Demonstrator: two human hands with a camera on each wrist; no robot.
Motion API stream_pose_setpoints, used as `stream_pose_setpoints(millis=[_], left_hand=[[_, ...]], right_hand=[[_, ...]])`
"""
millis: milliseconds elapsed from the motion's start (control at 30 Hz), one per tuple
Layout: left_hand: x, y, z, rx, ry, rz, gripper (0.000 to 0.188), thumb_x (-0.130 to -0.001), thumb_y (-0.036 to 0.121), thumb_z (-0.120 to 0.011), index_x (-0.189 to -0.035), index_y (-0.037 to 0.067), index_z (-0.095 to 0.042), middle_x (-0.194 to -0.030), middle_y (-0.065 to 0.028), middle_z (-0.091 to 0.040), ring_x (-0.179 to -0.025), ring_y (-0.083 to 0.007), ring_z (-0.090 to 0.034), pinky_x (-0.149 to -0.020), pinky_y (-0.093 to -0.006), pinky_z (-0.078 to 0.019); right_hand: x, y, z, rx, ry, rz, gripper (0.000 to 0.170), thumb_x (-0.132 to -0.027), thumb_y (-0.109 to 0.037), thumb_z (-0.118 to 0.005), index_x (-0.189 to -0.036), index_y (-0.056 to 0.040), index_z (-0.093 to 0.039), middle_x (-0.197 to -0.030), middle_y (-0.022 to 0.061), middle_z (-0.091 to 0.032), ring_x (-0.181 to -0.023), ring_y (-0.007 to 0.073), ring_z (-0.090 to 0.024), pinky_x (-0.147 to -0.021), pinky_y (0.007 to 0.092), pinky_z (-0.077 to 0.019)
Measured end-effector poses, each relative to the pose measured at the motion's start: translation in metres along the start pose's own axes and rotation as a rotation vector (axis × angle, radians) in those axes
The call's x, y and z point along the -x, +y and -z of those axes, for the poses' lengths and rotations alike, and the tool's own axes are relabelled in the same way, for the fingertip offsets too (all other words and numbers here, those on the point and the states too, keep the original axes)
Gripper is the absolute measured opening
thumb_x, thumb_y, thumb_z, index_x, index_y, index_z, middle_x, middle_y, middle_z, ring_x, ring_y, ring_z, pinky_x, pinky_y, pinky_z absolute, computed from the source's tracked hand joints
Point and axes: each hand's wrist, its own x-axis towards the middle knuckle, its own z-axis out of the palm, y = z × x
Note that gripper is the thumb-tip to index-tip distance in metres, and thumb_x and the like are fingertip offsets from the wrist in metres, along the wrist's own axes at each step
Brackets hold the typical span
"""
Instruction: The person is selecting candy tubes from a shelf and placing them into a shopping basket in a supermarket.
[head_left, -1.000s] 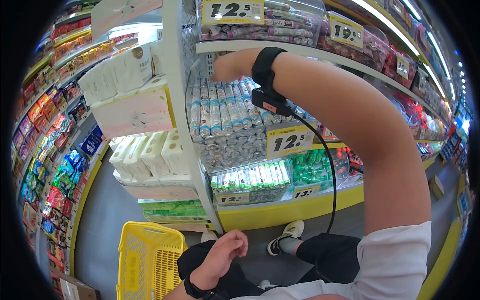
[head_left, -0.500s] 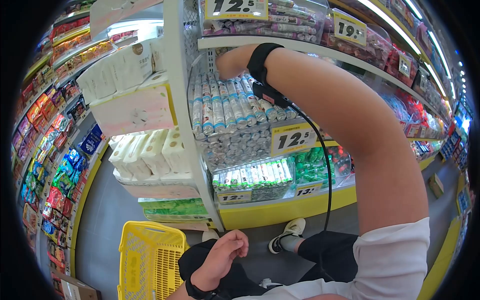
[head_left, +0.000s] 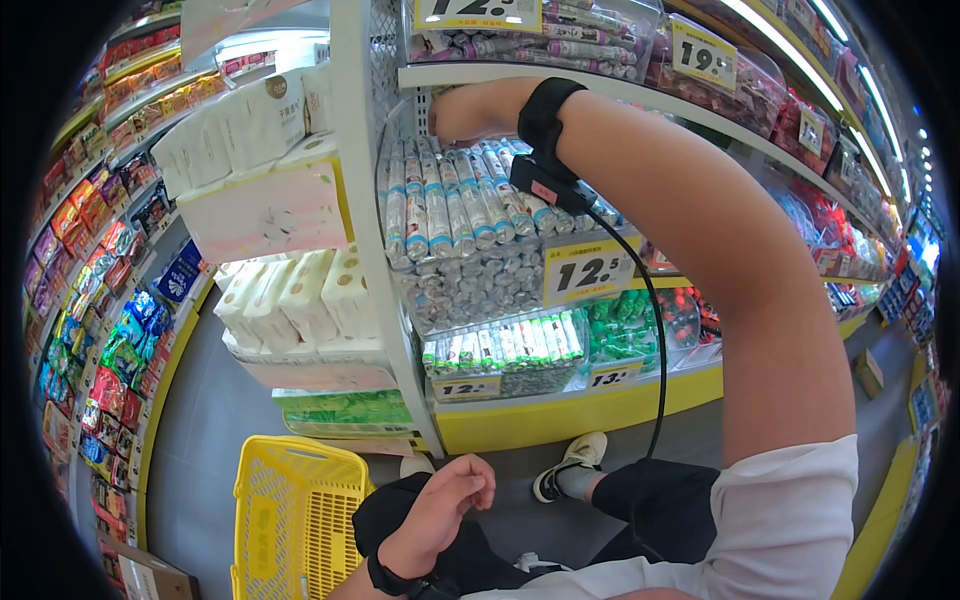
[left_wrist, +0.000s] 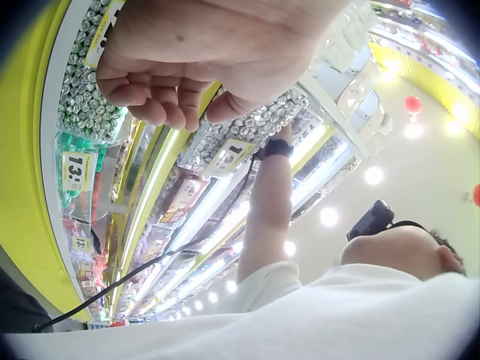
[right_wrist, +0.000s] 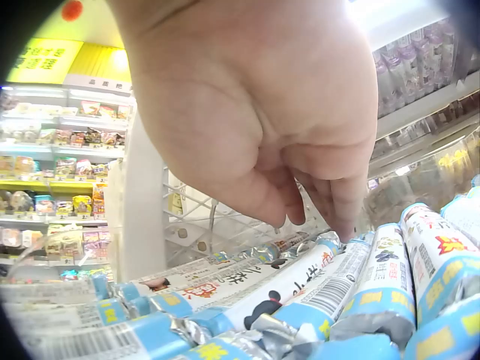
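My right hand (head_left: 478, 111) reaches over wrapped tubes with blue bands (head_left: 463, 208) in a clear bin on the middle shelf. In the right wrist view, the hand (right_wrist: 259, 112) points its fingers down at the tubes (right_wrist: 307, 274), fingertips at or just above their far ends. Thumb and fingers stand a little apart, with no tube visibly gripped. My left hand (head_left: 446, 505) hangs in front of my body, fingers loosely bent and holding nothing; the left wrist view shows the same hand (left_wrist: 202, 60) from close up.
A yellow basket (head_left: 262, 520) stands on the floor at lower left. A white shelf post (head_left: 372, 200) and stacked tissue packs (head_left: 240, 125) are left of the bin. Above my right hand runs a shelf edge (head_left: 600, 88); a black cable (head_left: 658, 350) hangs from that wrist.
My right hand moved slightly left over the tubes, then its wrist shifted back right and a little up. My left hand has barely moved.
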Motion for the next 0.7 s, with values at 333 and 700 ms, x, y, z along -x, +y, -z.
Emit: stream_pose_setpoints(millis=[333,700], left_hand=[[0.000,-0.001,0.002,0.007,-0.014,-0.006,0.014,-0.089,0.017,-0.049,-0.089,0.004,-0.055,-0.079,-0.0027,-0.053,-0.075,-0.0120,-0.049,-0.070,-0.0243,-0.0380],[0.002,0.000,0.004,-0.011,0.043,-0.125,0.015,-0.089,0.018,-0.048,-0.090,0.004,-0.054,-0.079,-0.0026,-0.053,-0.074,-0.0114,-0.050,-0.070,-0.0239,-0.0376]], right_hand=[[0.018,-0.007,0.003,-0.137,0.003,-0.059,0.027,-0.079,-0.015,-0.052,-0.095,0.0044,-0.063,-0.085,0.0133,-0.065,-0.070,0.0239,-0.058,-0.066,0.0393,-0.0465],[0.100,-0.041,0.024,-0.089,0.289,0.048,0.030,-0.089,-0.020,-0.048,-0.110,-0.0026,-0.060,-0.104,0.0143,-0.064,-0.097,0.0302,-0.060,-0.086,0.0395,-0.0462]])
